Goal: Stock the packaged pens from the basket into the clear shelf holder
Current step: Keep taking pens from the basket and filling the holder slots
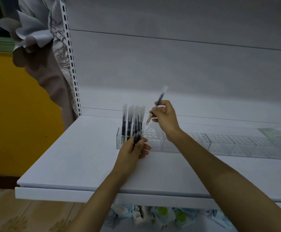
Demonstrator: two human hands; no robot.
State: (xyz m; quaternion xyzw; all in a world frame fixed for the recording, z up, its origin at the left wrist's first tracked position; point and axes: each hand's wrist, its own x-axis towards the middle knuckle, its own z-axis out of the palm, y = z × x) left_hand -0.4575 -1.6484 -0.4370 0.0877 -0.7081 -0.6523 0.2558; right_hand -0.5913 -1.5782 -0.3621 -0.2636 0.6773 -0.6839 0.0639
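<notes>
A few pens point(124, 122) stand at the holder's point(158, 145) left end (most holes point(153, 133) empty), while the right hand point(165, 118) pinches a pen point(160, 98) and the left hand point(134, 150) grips a bundle point(137, 129).

A shop: white slotted-upright gondola shelving point(153, 164) with packaged goods point(153, 215) stocked beneath.

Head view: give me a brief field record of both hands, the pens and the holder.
left hand: grips bundle of pens
right hand: pinches single pen, tilted, lower end above the holder's empty holes
clear holder: on white shelf; standing pens at its left end
basket: not in view
</notes>
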